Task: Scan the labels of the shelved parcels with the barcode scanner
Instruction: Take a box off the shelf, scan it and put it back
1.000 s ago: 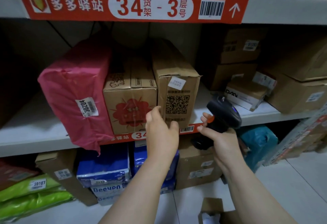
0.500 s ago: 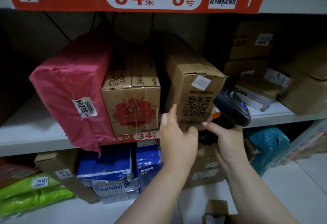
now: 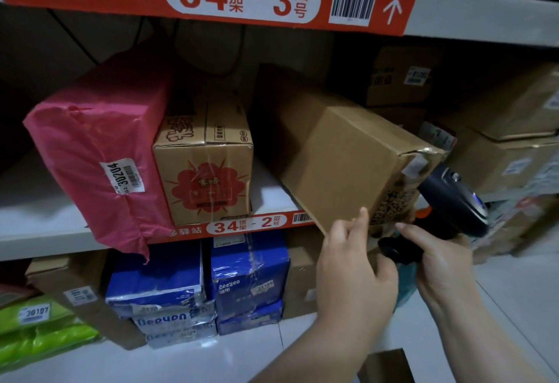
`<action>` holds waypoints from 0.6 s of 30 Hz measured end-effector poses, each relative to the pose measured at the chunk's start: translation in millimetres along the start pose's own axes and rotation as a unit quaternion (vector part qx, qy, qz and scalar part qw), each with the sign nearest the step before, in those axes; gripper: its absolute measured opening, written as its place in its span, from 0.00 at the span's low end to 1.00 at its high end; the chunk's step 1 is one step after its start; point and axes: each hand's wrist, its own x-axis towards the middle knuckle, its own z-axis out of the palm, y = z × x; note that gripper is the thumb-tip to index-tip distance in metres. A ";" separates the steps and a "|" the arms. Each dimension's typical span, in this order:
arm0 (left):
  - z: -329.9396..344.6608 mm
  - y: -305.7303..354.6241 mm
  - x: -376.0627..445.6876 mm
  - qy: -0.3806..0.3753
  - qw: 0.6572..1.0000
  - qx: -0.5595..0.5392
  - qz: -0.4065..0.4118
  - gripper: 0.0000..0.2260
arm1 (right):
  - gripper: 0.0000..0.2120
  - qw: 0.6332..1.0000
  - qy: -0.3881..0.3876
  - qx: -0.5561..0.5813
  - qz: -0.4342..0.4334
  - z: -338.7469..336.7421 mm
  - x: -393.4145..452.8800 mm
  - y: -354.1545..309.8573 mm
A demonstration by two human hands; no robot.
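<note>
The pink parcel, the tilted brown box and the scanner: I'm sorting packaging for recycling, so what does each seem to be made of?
The pink parcel: apparently thin plastic film, slightly glossy, with wrinkles and a loose gathered corner.
The tilted brown box: corrugated cardboard by its look, matte, with creased edges and shiny clear tape at one corner.
The scanner: probably hard black plastic, smooth with a soft sheen.

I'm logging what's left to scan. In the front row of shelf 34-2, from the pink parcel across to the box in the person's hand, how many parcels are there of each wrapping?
Pink plastic parcel: 1
Cardboard boxes: 2, the red-printed box and the plain box gripped by the left hand
Total: 3
</note>
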 end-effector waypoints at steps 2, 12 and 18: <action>2.0 2.2 -5.1 -0.016 1.000 0.005 -0.014 0.30 | 0.12 1.000 -0.008 -0.019 -0.013 -5.9 1.3 -4.3; 4.5 -3.2 1.2 0.135 0.989 0.027 -0.051 0.32 | 0.17 0.999 -0.050 -0.013 -0.014 8.7 -29.4 -11.1; -5.1 -17.5 1.3 0.260 0.956 -0.110 -0.084 0.35 | 0.15 0.993 -0.099 -0.057 -0.006 23.3 -57.7 -13.4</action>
